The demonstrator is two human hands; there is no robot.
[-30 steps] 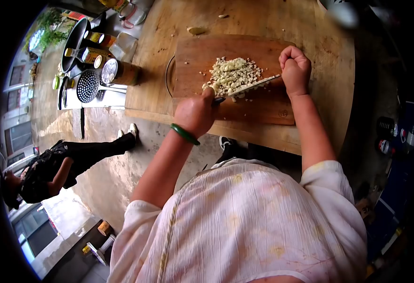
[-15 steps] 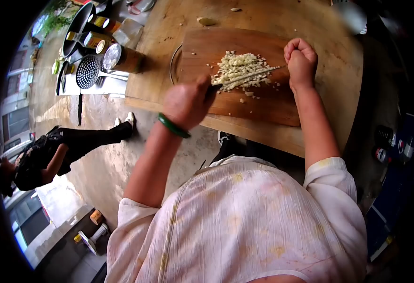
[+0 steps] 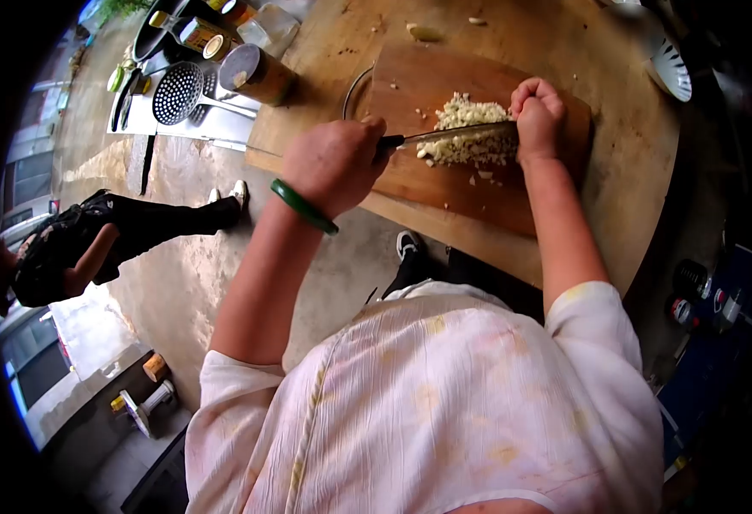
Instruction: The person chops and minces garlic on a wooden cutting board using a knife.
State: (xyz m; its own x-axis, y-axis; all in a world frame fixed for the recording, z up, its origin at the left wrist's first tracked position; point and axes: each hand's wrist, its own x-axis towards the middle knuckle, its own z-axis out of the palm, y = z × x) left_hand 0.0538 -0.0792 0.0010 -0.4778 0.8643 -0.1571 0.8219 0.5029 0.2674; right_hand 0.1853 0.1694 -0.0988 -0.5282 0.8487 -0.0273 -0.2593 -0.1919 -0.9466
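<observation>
My left hand (image 3: pixel 337 163), with a green bangle at the wrist, is closed around the dark handle of a kitchen knife (image 3: pixel 457 132). The blade runs sideways across a heap of finely chopped pale pieces that look like garlic (image 3: pixel 468 113). At the blade's far end, my right hand (image 3: pixel 539 116) has its fingers folded over the tip, which they hide. Under the heap lies a wooden cutting board (image 3: pixel 401 176), with a metal ring handle (image 3: pixel 352 92) on its left side. Small bits are scattered around the heap.
The board rests on a wooden table (image 3: pixel 307 51). To the left stand a jar (image 3: pixel 256 75), bottles (image 3: pixel 197 34) and a slotted skimmer (image 3: pixel 179 92). A patterned bowl (image 3: pixel 671 70) sits at the right edge. Another person (image 3: pixel 93 240) is off to the left.
The view has shifted, so the board appears further right. The blade now shows more of its flat side and lies across the middle of the heap. Both hands keep their hold on the knife.
</observation>
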